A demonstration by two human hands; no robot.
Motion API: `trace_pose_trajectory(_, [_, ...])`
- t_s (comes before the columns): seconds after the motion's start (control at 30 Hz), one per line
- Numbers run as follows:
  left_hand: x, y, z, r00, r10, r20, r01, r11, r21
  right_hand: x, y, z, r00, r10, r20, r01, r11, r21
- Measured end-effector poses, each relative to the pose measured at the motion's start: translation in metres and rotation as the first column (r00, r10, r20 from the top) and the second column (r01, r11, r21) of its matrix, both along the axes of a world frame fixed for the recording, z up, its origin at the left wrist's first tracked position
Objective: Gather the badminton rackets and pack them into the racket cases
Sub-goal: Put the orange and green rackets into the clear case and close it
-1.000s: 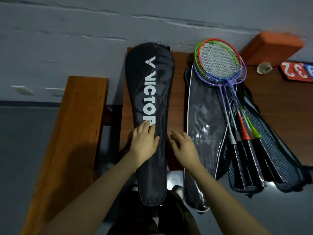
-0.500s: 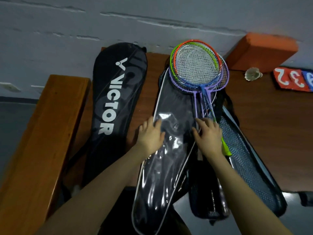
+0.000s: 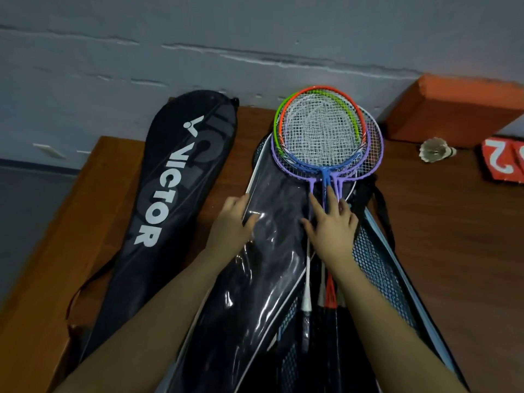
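Fingers (image 3: 330, 198) of the right hand (image 3: 333, 228) spread flat, pinning the stacked rackets (image 3: 326, 134) on the open case (image 3: 377, 268); left hand (image 3: 231, 222) grips its clear flap (image 3: 272, 222), probably to close it, on the worktop (image 3: 453, 236).

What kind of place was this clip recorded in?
Probably a badminton hall or club corner: stacked rackets on cases, a shuttlecock and a red score card lie on a wooden table against a grey wall.

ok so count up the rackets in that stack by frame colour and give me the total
Orange racket: 1
Green racket: 1
Blue racket: 1
Purple rackets: 2, judging by two purple throats
Total: 5, though the overlap could hide another.
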State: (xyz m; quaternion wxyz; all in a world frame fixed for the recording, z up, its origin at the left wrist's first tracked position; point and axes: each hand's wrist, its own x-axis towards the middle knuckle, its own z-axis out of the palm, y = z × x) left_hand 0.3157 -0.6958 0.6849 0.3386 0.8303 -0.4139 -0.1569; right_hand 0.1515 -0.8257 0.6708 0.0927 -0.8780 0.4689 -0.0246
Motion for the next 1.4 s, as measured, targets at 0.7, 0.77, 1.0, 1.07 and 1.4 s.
trace_pose_trajectory(0.7, [0.010, -0.035, 0.019, 0.998, -0.021, 0.067, 0.039, 0.957, -0.287, -0.020, -0.006, 0.004, 0.980, -0.187, 0.069, 0.179, 0.978, 0.107])
trace_pose_trajectory(0.77, [0.007, -0.026, 0.027, 0.995, 0.003, 0.095, 0.029, 0.945, -0.327, -0.019, -0.005, 0.006, 0.980, -0.193, 0.051, 0.187, 0.977, 0.106])
trace_pose_trajectory(1.0, [0.006, -0.001, 0.049, 0.997, 0.061, 0.054, -0.037, 0.930, -0.365, -0.003, 0.022, 0.015, 0.982, -0.047, 0.183, 0.062, 0.995, -0.078])
trace_pose_trajectory(1.07, [0.008, 0.006, 0.051, 0.996, 0.079, 0.050, -0.054, 0.925, -0.376, 0.005, 0.036, 0.015, 0.982, -0.007, 0.190, 0.022, 0.997, -0.077])
trace_pose_trajectory(1.4, [0.018, 0.022, 0.035, 0.993, 0.099, 0.065, -0.069, 0.930, -0.360, 0.000, 0.042, -0.008, 0.981, -0.022, 0.194, 0.054, 0.985, -0.162])
